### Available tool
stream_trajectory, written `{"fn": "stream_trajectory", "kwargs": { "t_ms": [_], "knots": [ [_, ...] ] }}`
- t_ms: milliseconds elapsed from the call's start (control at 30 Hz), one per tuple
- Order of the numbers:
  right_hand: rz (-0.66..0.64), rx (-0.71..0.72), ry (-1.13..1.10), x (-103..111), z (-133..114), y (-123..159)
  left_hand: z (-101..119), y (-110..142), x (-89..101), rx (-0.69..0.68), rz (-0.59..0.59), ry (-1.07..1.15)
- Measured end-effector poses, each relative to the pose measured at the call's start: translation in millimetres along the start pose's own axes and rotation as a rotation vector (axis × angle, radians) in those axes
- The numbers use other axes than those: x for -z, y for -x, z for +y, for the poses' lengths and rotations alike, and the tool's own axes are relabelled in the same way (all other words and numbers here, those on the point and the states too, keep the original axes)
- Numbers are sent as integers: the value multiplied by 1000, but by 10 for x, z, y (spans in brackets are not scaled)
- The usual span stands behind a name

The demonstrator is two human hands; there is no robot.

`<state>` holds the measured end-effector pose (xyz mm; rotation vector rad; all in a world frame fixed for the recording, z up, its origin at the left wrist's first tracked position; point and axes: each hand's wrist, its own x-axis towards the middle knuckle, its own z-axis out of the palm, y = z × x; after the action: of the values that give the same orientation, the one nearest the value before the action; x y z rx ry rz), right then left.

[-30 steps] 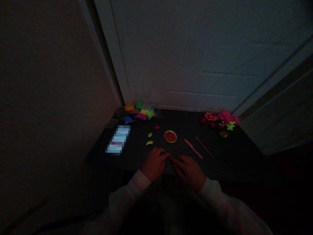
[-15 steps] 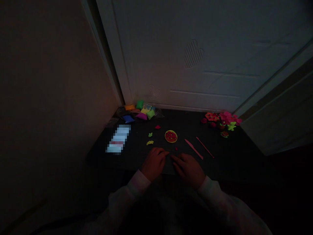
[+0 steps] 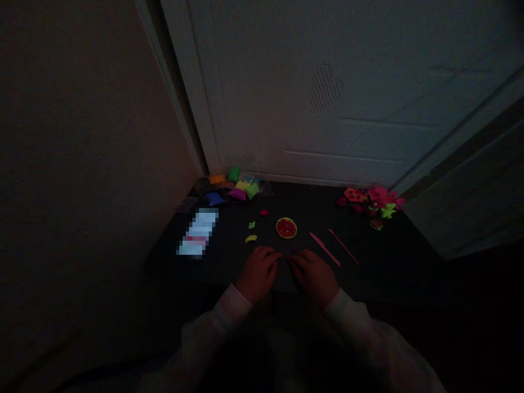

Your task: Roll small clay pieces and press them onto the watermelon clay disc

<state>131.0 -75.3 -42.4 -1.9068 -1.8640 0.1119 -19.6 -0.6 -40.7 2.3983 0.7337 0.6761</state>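
Note:
My left hand is over the front of the dark table, its thumb and fingers pressed together. Close beside it on the right, my right hand has its fingers closed, with the tips nearly meeting those of the left. Whatever they hold at the fingertips is too dark and small to make out. Just beyond lies a tiny red clay ball. Behind that sits a round red clay disc with a yellow rim and dark specks. Yellow, green and red clay pieces lie to the left.
A pink clay knife and a thin pink stick tool lie to the right. Coloured clay packets are at the back left, near a blurred bright phone-like screen. Several finished clay shapes stand back right, before a white door.
The small red piece seen between my fingertips a second ago no longer shows. My right hand has shifted slightly up and left, and its fingers have drawn in.

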Motion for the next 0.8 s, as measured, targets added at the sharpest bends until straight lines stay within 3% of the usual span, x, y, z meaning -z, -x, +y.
{"fn": "stream_trajectory", "kwargs": {
  "t_ms": [133, 233, 300, 400, 633, 800],
  "knots": [
    [46, -25, -158, 78, -72, -13, 26, -3, 38, 77, 39, 166],
    [64, -50, -322, 236, -195, 29, 122, 1, 131, 216, 47, 465],
    [93, -108, -601, 346, -281, 70, 213, 7, 203, 310, -10, 702],
    [117, -116, -825, 458, -373, 118, 344, 22, 275, 390, -108, 978],
    [109, -84, -870, 496, -435, 155, 514, 41, 226, 604, -136, 1427],
    [108, -77, -817, 507, -444, 169, 541, 33, 199, 643, -134, 1522]
  ]
}}
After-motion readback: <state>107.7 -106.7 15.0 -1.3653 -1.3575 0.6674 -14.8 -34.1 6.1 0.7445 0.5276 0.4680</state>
